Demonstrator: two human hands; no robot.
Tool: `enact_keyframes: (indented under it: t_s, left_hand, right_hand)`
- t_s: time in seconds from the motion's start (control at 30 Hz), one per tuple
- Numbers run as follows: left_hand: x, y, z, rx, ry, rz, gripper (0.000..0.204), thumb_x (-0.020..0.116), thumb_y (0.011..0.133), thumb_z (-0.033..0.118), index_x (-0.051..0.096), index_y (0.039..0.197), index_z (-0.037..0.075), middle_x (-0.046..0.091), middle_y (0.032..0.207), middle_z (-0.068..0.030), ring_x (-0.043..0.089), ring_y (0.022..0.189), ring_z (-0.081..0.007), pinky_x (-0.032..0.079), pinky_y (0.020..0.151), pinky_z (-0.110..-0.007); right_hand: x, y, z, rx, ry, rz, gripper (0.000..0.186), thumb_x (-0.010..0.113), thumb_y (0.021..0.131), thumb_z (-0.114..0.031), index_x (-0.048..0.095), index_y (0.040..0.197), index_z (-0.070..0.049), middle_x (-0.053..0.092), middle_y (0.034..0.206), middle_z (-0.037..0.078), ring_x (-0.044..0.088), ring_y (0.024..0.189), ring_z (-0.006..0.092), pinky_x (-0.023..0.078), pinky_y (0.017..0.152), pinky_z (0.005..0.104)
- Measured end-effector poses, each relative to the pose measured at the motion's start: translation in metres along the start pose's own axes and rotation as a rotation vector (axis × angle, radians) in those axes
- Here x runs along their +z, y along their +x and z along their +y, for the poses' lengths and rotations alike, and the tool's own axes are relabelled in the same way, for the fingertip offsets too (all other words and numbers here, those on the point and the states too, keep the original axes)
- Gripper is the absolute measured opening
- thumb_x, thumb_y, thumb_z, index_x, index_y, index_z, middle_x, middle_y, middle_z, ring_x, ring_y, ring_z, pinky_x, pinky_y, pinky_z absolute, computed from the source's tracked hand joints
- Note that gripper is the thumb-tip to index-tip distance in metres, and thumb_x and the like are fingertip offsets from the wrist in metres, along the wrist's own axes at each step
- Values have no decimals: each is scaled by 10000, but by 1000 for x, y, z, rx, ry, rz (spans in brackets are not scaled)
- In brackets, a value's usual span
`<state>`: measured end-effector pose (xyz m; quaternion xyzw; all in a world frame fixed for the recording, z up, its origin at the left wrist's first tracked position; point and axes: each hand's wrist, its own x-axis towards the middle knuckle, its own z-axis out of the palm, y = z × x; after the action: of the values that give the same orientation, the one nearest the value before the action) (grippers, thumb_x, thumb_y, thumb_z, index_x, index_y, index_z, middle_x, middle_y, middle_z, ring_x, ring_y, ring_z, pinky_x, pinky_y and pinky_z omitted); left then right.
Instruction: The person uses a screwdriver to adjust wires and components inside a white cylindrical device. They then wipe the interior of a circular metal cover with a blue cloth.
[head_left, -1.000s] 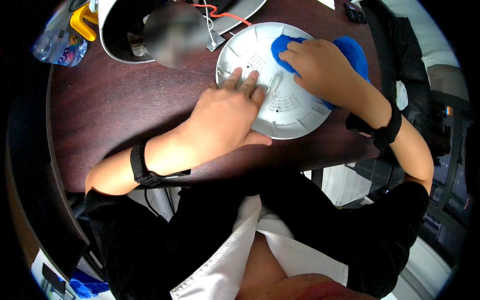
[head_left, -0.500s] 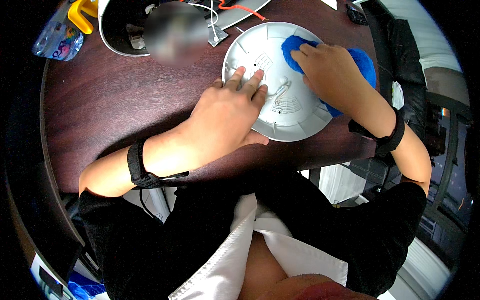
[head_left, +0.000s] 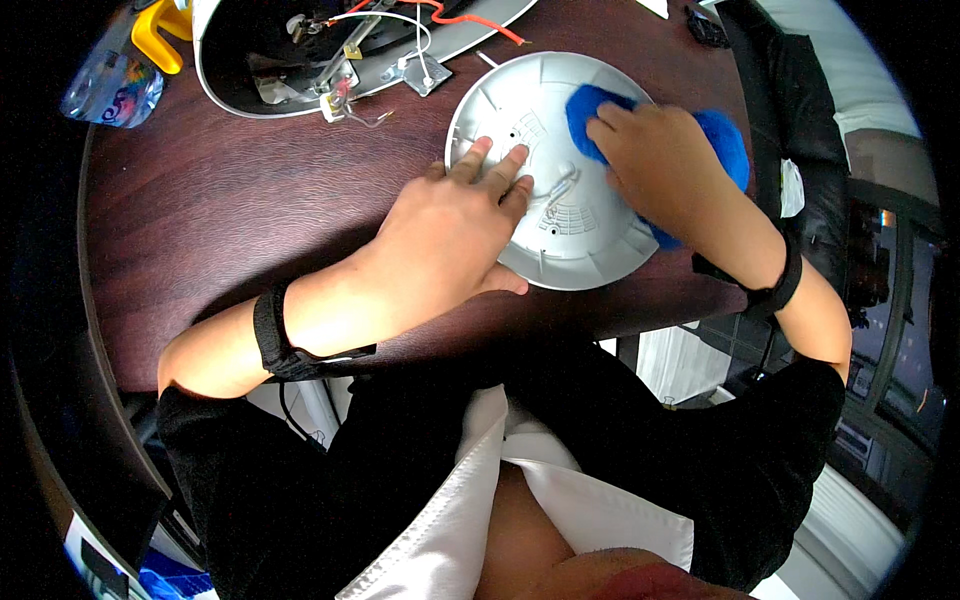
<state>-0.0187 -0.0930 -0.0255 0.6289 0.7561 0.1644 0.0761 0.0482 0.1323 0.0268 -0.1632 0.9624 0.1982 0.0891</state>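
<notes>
A round white plastic cover point(head_left: 550, 255) lies on the dark wooden table, its ribbed, moulded side facing up. My left hand point(head_left: 450, 225) is spread over the cover's left part, fingers apart, thumb near the front rim. A blue cloth point(head_left: 722, 145) is bunched in my right hand point(head_left: 645, 150), which presses it against the cover's upper right inner side. Part of the cloth hangs past the right rim, under my wrist. Near the cover's middle a small white raised piece point(head_left: 563, 187) shows between my hands.
At the back left stands a white oval housing point(head_left: 225, 90) with exposed metal parts, a red wire point(head_left: 480, 22) and a white wire. Left of it are a yellow plastic piece point(head_left: 155, 40) and a clear container point(head_left: 113, 90). A small black item point(head_left: 708, 28) lies far right.
My right hand has slid slightly down with the blue cloth on the cover. My left hand stays in nearly the same place on it.
</notes>
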Motion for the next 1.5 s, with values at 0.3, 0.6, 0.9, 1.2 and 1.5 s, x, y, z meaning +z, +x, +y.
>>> enact_keyframes:
  t_s: [0.3, 0.6, 0.9, 1.2, 1.5]
  left_hand:
    - [-5, 1, 1, 6, -31, -27, 763, 740, 694, 431, 508, 1294, 21, 415, 1431, -160, 412, 1305, -378, 474, 957, -433]
    - [-3, 5, -1, 42, -16, -11, 771, 751, 677, 433, 514, 1296, 38, 422, 1430, -143, 416, 1304, -367, 466, 972, -435]
    - [-3, 3, 0, 31, -23, 0, 782, 751, 665, 451, 521, 1291, 43, 437, 1420, -144, 435, 1287, -374, 468, 967, -436]
    - [-5, 7, -2, 67, -24, -4, 746, 747, 700, 447, 537, 1274, 19, 451, 1406, -158, 452, 1281, -354, 506, 917, -425]
    - [0, 4, -2, 53, -2, 3, 779, 724, 688, 488, 515, 1293, 44, 429, 1422, -154, 430, 1294, -368, 485, 945, -436]
  right_hand:
    - [-28, -25, 9, 82, 306, 164, 472, 721, 714, -262, 581, 1120, -66, 607, 1007, 92, 619, 929, 293, 495, 772, 405]
    - [-10, -84, 33, 563, 958, 136, 370, 761, 774, -207, 592, 1059, -44, 657, 900, 124, 652, 837, 201, 507, 745, 318]
    - [-71, -133, 77, 680, 26, 410, 548, 730, 753, -173, 512, 1253, -114, 640, 1064, 190, 647, 956, 348, 533, 772, 373]
    - [2, -7, -15, 65, 205, 357, 429, 641, 725, -111, 527, 1138, -84, 532, 965, 127, 572, 834, 305, 485, 749, 394]
    - [-4, -12, 8, -11, 297, 152, 641, 803, 679, -254, 522, 1240, -124, 549, 1159, 120, 546, 1052, 318, 434, 938, 422]
